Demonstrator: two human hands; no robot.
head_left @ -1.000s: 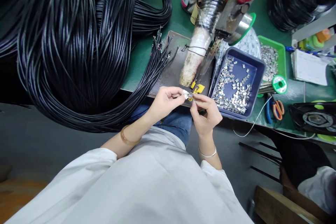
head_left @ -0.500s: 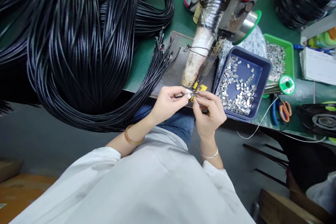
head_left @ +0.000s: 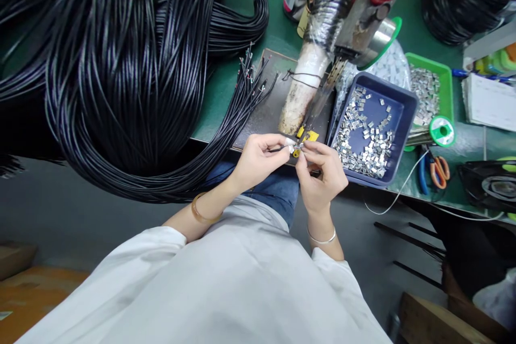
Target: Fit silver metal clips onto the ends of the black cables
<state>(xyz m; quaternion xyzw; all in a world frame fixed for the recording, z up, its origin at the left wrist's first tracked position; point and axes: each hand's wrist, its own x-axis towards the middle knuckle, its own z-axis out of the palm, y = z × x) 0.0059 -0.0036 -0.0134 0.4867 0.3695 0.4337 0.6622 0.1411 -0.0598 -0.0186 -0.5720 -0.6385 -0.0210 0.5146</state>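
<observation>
My left hand (head_left: 264, 156) pinches a black cable (head_left: 276, 149) close to its end, with white wrapping on the fingertips. Facing it, my right hand (head_left: 322, 172) is closed in a pinch on a tiny metal connector (head_left: 300, 145) at the cable's tip; the exact contact is hard to see. Both hands meet at the bench's front edge, just below a yellow fixture (head_left: 308, 135) under a soldering tip. To the right, a blue tray (head_left: 403, 102) holds many small metal connectors (head_left: 368, 153).
A large bundle of black cables (head_left: 121, 91) covers the left side, stripped ends (head_left: 252, 78) on a dark board. A fume hose (head_left: 300, 91) comes down at centre. A green tray (head_left: 446, 80), solder spool (head_left: 442, 131), pliers (head_left: 438, 171) and papers (head_left: 492, 102) stand right.
Both hands stay almost in place, with only slight finger movement at the cable's tip. The whole view has shifted very slightly.
</observation>
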